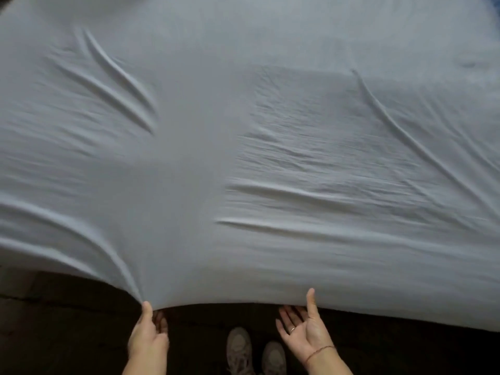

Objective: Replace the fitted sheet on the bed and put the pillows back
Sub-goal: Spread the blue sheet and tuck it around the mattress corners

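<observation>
A pale blue-grey fitted sheet (243,131) is spread wide across the bed and fills most of the head view, with long creases fanning out from its near edge. My left hand (148,334) pinches that near edge between thumb and fingers, and folds radiate up from the pinch. My right hand (303,326) is palm up with fingers spread under the sheet's near edge, its thumb raised against the fabric. No pillows are in view. The mattress itself is hidden under the sheet.
Dark floor (67,320) lies below the sheet's edge. My two feet in light shoes (254,353) stand between my hands. A patch of blue fabric (493,1) shows at the far right corner.
</observation>
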`<state>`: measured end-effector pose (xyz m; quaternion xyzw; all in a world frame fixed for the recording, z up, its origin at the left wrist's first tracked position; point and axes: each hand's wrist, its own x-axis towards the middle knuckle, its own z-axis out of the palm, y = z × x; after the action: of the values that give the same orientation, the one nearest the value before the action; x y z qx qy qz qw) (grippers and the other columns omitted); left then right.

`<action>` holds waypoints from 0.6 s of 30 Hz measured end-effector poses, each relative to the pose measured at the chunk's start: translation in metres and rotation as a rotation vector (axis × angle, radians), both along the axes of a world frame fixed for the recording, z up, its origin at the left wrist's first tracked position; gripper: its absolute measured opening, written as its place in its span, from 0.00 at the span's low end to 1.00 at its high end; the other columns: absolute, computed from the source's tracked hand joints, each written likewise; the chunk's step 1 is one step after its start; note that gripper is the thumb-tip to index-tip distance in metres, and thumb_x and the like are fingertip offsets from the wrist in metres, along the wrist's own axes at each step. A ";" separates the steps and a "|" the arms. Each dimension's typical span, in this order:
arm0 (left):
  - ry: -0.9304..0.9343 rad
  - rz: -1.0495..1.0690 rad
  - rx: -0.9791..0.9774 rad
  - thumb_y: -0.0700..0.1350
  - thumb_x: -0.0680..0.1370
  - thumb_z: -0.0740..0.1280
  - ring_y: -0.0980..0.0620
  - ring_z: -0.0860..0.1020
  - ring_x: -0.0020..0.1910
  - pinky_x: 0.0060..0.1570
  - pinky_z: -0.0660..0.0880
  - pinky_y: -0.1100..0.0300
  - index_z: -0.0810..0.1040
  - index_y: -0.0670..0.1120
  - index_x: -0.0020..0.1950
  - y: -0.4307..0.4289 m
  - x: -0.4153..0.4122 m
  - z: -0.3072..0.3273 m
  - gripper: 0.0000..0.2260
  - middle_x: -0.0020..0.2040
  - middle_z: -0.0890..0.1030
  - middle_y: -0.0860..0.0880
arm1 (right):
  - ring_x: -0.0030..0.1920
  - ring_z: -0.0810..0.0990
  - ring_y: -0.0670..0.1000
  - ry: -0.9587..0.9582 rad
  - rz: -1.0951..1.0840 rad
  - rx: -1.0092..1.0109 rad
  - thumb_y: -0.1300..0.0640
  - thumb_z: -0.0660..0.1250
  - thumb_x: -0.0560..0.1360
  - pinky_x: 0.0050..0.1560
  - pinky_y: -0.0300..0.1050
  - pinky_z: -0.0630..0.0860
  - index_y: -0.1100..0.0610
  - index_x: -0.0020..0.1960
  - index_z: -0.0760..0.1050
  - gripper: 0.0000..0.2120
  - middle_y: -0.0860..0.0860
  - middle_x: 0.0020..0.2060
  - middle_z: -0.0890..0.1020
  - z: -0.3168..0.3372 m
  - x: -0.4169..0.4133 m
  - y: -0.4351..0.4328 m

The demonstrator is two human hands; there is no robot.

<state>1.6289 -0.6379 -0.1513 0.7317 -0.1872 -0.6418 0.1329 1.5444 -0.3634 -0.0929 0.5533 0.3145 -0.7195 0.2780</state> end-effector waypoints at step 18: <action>-0.456 -0.458 -0.896 0.62 0.80 0.54 0.36 0.72 0.59 0.62 0.68 0.44 0.69 0.55 0.60 0.027 -0.080 -0.008 0.15 0.57 0.76 0.43 | 0.28 0.75 0.47 0.490 0.733 0.655 0.29 0.67 0.65 0.30 0.41 0.71 0.54 0.36 0.74 0.27 0.49 0.29 0.78 0.030 -0.055 0.068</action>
<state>1.5491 -0.6105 -0.1591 0.6648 -0.6204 -0.3370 0.2443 1.4892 -0.2955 -0.0626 0.2813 0.7497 -0.5477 0.2425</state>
